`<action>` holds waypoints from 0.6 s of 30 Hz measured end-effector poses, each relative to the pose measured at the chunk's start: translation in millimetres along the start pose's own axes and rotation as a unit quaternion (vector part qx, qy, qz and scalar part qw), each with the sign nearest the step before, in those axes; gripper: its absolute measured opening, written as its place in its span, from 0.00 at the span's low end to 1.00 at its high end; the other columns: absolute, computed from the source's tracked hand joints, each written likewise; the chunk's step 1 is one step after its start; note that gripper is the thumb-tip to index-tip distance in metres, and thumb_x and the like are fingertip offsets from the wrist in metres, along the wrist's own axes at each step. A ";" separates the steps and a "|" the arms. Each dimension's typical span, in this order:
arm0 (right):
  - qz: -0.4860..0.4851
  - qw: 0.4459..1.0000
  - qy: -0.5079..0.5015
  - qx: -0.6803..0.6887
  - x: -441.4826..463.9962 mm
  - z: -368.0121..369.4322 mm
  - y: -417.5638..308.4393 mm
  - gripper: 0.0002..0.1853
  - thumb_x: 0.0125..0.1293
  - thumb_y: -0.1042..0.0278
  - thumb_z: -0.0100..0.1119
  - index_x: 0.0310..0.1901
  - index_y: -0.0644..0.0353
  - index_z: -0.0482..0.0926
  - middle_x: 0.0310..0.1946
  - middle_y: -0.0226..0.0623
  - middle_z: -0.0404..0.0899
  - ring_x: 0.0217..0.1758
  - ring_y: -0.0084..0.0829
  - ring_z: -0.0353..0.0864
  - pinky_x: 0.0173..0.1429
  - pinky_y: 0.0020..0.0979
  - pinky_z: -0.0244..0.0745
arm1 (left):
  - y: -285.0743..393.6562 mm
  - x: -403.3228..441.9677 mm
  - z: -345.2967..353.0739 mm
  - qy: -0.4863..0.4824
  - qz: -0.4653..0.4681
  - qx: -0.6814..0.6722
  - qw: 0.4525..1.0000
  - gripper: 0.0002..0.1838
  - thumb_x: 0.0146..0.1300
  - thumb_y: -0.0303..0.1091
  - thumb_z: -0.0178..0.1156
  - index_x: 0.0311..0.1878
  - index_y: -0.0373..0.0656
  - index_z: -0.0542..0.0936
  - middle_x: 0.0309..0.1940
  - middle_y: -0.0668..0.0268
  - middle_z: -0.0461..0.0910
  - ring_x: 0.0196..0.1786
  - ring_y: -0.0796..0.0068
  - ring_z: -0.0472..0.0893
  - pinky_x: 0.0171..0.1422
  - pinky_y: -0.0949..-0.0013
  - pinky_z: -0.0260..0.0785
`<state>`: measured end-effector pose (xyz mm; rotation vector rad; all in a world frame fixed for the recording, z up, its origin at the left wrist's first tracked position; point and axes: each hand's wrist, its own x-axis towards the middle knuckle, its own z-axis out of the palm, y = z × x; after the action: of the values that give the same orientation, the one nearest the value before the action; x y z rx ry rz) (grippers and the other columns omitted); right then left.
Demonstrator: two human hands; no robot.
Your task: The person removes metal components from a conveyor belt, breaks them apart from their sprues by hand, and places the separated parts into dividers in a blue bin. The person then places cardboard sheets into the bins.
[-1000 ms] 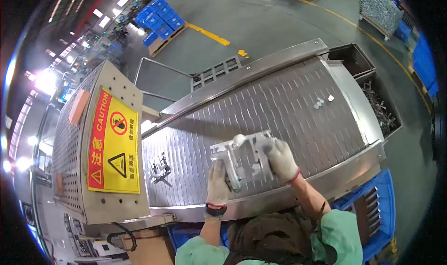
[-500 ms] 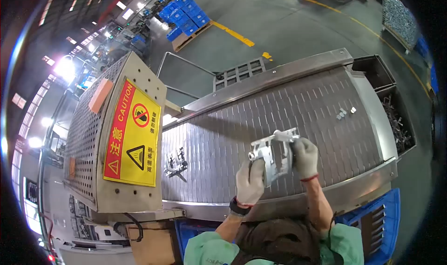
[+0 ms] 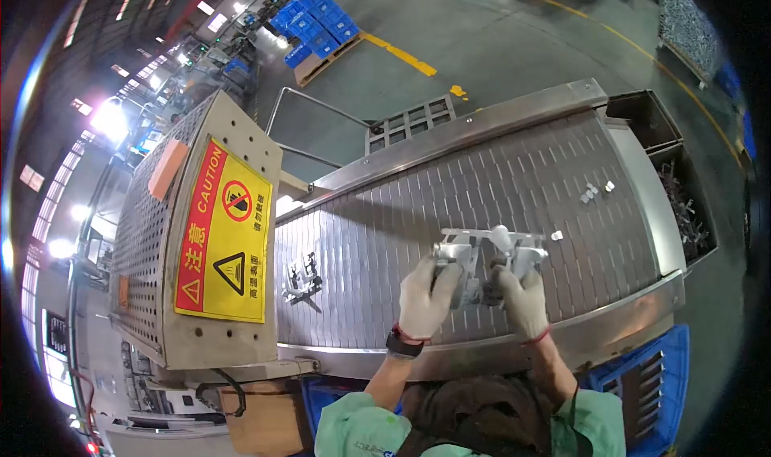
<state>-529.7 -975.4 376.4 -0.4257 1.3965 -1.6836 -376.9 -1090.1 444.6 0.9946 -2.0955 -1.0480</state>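
My left hand (image 3: pixel 424 303), in a white glove, grips the left side of a silvery metal casting (image 3: pixel 456 253) above the conveyor. My right hand (image 3: pixel 524 300), gloved too, has thumb and fingers closed on its right side; the fingertips are dark with dirt. The casting is an open frame with a rounded knob at its far middle, and my fingers hide part of its near side. Another casting (image 3: pixel 303 279) lies on the belt at the left. A small metal scrap (image 3: pixel 557 235) rests just right of the held part.
The slatted metal conveyor (image 3: pixel 385 248) runs out from a perforated housing (image 3: pixel 148 264) with a caution sign (image 3: pixel 225 236). More small scraps (image 3: pixel 590 193) lie on the belt. Bins (image 3: pixel 683 208) with scrap stand past its right end. Blue crates (image 3: pixel 662 393) flank me.
The casting has turned in my hands to lie more level and square to me. A small scrap now lies on the belt right of it. My right hand has shifted slightly lower.
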 end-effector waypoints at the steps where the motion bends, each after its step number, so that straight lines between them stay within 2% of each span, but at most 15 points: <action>1: -0.033 0.999 0.034 -0.015 -3.5 8.7 3.4 0.14 0.78 0.62 0.66 0.53 0.66 0.86 0.38 0.30 0.88 0.40 0.24 0.86 0.49 0.33 0.84 | -8.2 7.9 -1.7 -0.014 0.055 0.110 0.992 0.14 0.82 0.40 0.66 0.57 0.40 0.85 0.33 0.59 0.87 0.34 0.65 0.88 0.43 0.60 0.79; 2: -0.061 0.995 0.066 -0.030 -8.2 16.8 10.1 0.13 0.78 0.62 0.67 0.50 0.65 0.86 0.36 0.30 0.87 0.39 0.24 0.86 0.47 0.33 0.83 | -17.9 12.7 -2.6 -0.030 0.105 0.219 0.970 0.12 0.81 0.39 0.67 0.56 0.40 0.85 0.31 0.58 0.87 0.32 0.62 0.89 0.41 0.58 0.79; 3: -0.083 0.991 0.099 -0.045 -15.5 20.0 16.2 0.12 0.77 0.62 0.67 0.48 0.65 0.86 0.34 0.29 0.86 0.37 0.24 0.85 0.45 0.32 0.83 | -28.2 12.1 3.5 -0.021 0.123 0.237 0.964 0.12 0.84 0.41 0.64 0.57 0.42 0.85 0.30 0.54 0.86 0.33 0.58 0.90 0.42 0.54 0.79; 6: -0.095 0.985 0.010 -0.142 -9.6 8.9 2.4 0.14 0.76 0.62 0.69 0.48 0.69 0.86 0.33 0.33 0.87 0.40 0.23 0.86 0.45 0.32 0.83 | -54.9 11.4 19.9 0.022 -0.043 0.048 0.998 0.14 0.83 0.43 0.65 0.57 0.42 0.85 0.33 0.50 0.87 0.34 0.48 0.90 0.41 0.50 0.81; 7: -0.073 0.994 0.061 -0.062 -10.6 17.5 -2.0 0.14 0.74 0.64 0.71 0.47 0.70 0.87 0.34 0.34 0.88 0.38 0.21 0.85 0.43 0.32 0.82 | -58.6 16.8 20.1 -0.012 -0.132 -0.020 0.991 0.19 0.84 0.46 0.64 0.65 0.43 0.81 0.37 0.48 0.88 0.36 0.46 0.90 0.42 0.50 0.82; 10: -0.030 0.995 0.090 0.022 -13.7 21.1 -13.5 0.13 0.74 0.65 0.72 0.47 0.69 0.88 0.35 0.32 0.88 0.37 0.19 0.83 0.41 0.30 0.80 | -93.4 12.9 16.1 -0.046 -0.062 0.256 0.964 0.27 0.84 0.49 0.64 0.75 0.44 0.73 0.41 0.50 0.90 0.40 0.51 0.92 0.45 0.52 0.83; 11: -0.051 0.995 0.083 0.013 -13.2 16.0 -6.9 0.12 0.75 0.66 0.71 0.48 0.68 0.88 0.35 0.32 0.88 0.38 0.19 0.84 0.40 0.29 0.80 | -104.1 12.5 10.5 -0.082 -0.115 0.224 0.964 0.30 0.83 0.48 0.64 0.77 0.42 0.70 0.43 0.53 0.90 0.44 0.57 0.93 0.47 0.52 0.83; 13: -0.045 0.998 0.038 -0.031 -13.2 8.9 -7.9 0.14 0.75 0.65 0.72 0.50 0.69 0.87 0.37 0.34 0.89 0.40 0.20 0.86 0.42 0.29 0.82 | -78.3 6.1 1.1 -0.129 -0.150 -0.005 0.980 0.30 0.82 0.46 0.65 0.76 0.39 0.71 0.43 0.56 0.90 0.44 0.61 0.93 0.48 0.53 0.84; 14: -0.044 0.998 0.014 -0.052 -10.8 7.0 -11.0 0.15 0.75 0.64 0.72 0.51 0.70 0.87 0.38 0.35 0.90 0.41 0.21 0.87 0.43 0.29 0.83 | -65.2 2.6 4.3 -0.150 -0.182 -0.067 0.970 0.29 0.81 0.45 0.67 0.75 0.38 0.71 0.43 0.57 0.90 0.44 0.64 0.92 0.49 0.56 0.84; 15: 0.015 0.998 -0.032 0.049 -10.5 6.5 -17.0 0.15 0.74 0.64 0.73 0.52 0.69 0.88 0.38 0.34 0.90 0.41 0.20 0.87 0.43 0.29 0.83 | -52.1 -1.1 7.4 -0.166 -0.217 -0.126 0.954 0.29 0.80 0.44 0.68 0.73 0.37 0.72 0.43 0.58 0.90 0.43 0.67 0.91 0.49 0.59 0.84; 17: 0.131 0.951 -0.123 0.251 -12.4 8.2 -29.9 0.15 0.72 0.64 0.75 0.53 0.66 0.89 0.40 0.32 0.91 0.42 0.19 0.86 0.44 0.29 0.83 | -36.2 -3.2 8.8 -0.161 -0.222 -0.181 0.945 0.29 0.79 0.44 0.69 0.72 0.37 0.74 0.42 0.58 0.90 0.43 0.67 0.91 0.49 0.59 0.84; 18: 0.084 0.976 -0.130 0.150 -9.9 11.3 -29.2 0.16 0.72 0.63 0.76 0.53 0.66 0.89 0.40 0.31 0.91 0.41 0.20 0.87 0.44 0.30 0.83 | -32.7 -2.8 10.5 -0.158 -0.222 -0.208 0.939 0.28 0.78 0.45 0.70 0.71 0.37 0.74 0.42 0.57 0.90 0.43 0.67 0.91 0.48 0.59 0.83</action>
<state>-527.8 -975.1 409.2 -0.3323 0.9431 -1.6013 -371.7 -1097.1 411.3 1.1600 -1.7924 -1.8990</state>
